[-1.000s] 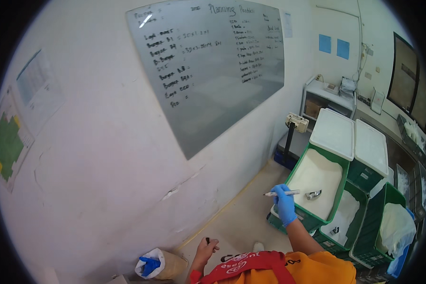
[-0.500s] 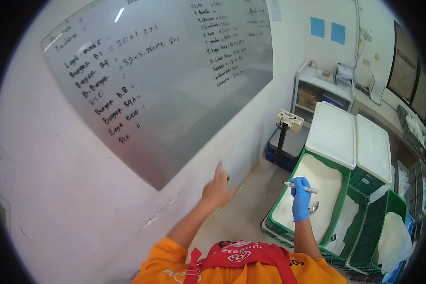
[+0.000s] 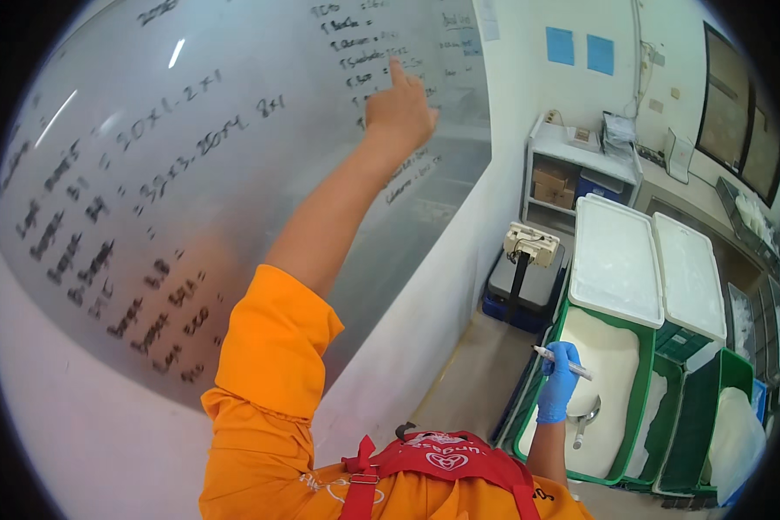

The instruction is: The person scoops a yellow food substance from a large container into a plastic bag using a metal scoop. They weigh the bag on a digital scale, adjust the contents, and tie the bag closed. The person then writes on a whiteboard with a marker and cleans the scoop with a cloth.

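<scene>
My left hand (image 3: 399, 113) is raised to the far right part of the whiteboard (image 3: 390, 238), its index finger stretched out at a column of handwriting. It holds nothing that I can see; the other fingers are partly curled. My right hand (image 3: 557, 392), in a blue glove, grips a white marker pen (image 3: 574, 367) with its dark tip pointing left. That hand is over a green tub (image 3: 630, 442) of white powder (image 3: 611, 360). A metal scoop (image 3: 584, 419) lies on the powder beside my right wrist.
White lids (image 3: 617, 260) lean behind the tubs. More green tubs (image 3: 728, 373) stand to the right, one with a plastic-covered white load. A platform scale (image 3: 529, 277) stands between the wall and tubs. Beyond it is a white shelf unit (image 3: 581, 147) with boxes.
My left hand has risen from below the whiteboard to its upper right writing. The view has shifted closer to the board. My right hand still holds the marker over the tub.
</scene>
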Motion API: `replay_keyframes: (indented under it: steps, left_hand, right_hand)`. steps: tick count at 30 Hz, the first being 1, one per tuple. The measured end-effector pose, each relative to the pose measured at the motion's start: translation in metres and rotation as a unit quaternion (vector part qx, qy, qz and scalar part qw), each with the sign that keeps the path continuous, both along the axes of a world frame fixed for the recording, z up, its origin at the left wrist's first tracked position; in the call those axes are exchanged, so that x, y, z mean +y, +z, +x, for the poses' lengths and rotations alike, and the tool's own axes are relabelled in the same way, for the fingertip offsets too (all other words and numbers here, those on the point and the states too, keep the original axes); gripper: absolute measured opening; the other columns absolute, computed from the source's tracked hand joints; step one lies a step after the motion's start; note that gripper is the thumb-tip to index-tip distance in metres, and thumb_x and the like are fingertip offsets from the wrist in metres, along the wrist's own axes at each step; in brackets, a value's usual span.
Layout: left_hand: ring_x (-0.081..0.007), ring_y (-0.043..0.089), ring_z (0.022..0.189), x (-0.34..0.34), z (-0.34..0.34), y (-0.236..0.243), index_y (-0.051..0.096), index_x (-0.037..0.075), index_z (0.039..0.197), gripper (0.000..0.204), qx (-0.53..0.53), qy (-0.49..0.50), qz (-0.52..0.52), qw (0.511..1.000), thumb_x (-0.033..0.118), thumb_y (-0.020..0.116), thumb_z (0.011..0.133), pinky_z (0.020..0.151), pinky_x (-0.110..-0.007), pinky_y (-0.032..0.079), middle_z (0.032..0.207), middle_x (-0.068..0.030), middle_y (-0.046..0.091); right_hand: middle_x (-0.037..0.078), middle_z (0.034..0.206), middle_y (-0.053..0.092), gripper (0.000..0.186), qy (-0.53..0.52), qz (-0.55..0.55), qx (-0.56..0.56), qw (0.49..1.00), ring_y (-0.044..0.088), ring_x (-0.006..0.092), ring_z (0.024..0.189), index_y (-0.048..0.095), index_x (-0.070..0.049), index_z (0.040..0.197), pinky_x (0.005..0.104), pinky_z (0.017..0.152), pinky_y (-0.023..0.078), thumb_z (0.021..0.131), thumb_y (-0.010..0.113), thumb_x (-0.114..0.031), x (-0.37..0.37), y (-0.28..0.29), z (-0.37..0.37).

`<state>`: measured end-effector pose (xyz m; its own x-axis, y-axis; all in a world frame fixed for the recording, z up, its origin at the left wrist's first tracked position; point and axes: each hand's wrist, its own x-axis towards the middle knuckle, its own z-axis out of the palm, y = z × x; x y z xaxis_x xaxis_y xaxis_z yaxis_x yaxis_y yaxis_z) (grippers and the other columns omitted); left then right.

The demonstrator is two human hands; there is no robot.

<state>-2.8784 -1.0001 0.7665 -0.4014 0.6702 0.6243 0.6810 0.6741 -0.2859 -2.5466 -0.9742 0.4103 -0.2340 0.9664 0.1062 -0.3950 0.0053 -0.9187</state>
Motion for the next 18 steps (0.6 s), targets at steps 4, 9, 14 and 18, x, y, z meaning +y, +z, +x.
replay_keyframes:
  steps: [4,9,14,18]
  left_hand:
    - [-0.0377,0.07,0.093,0.03,-0.023,0.031,0.05,-0.003,0.13,0.064,0.008,0.023,0.023,0.999,0.049,0.056,0.094,0.072,-0.045,0.058,0.158,-0.0259,0.025]
    - [-0.0422,0.069,0.099,0.059,-0.057,0.042,0.052,-0.004,0.128,0.058,0.035,0.063,0.016,0.997,0.043,0.057,0.094,0.072,-0.045,0.059,0.153,-0.0287,0.032]
    - [-0.0414,0.07,0.095,0.08,-0.068,0.042,0.054,-0.009,0.122,0.047,0.098,0.103,-0.095,0.985,0.025,0.057,0.089,0.067,-0.044,0.059,0.146,-0.0355,0.038]
    - [-0.0394,0.072,0.08,0.081,-0.064,0.024,0.055,-0.01,0.112,0.038,0.105,0.147,-0.098,0.979,0.019,0.056,0.087,0.058,-0.041,0.058,0.144,-0.0381,0.039]
  right_hand:
    - [-0.002,0.07,0.052,0.014,-0.026,-0.025,0.005,0.999,0.04,0.0044,0.058,0.059,-0.007,0.08,0.0217,0.053,0.03,0.093,0.058,-0.013,0.021,-0.002,-0.012]
    - [-0.001,0.069,0.052,0.016,-0.013,-0.014,0.03,0.999,0.04,0.0048,0.058,0.058,-0.007,0.078,0.0218,0.053,0.029,0.094,0.058,-0.013,0.065,0.013,-0.068]
    - [-0.001,0.07,0.053,0.015,0.066,0.02,0.076,0.995,0.041,0.0054,0.059,0.059,-0.006,0.08,0.0223,0.054,0.031,0.093,0.058,-0.012,0.125,0.038,-0.146]
    - [-0.001,0.067,0.049,0.019,0.133,0.046,0.079,0.987,0.04,0.0057,0.057,0.059,-0.005,0.079,0.0222,0.051,0.028,0.095,0.058,-0.015,0.19,0.055,-0.207]
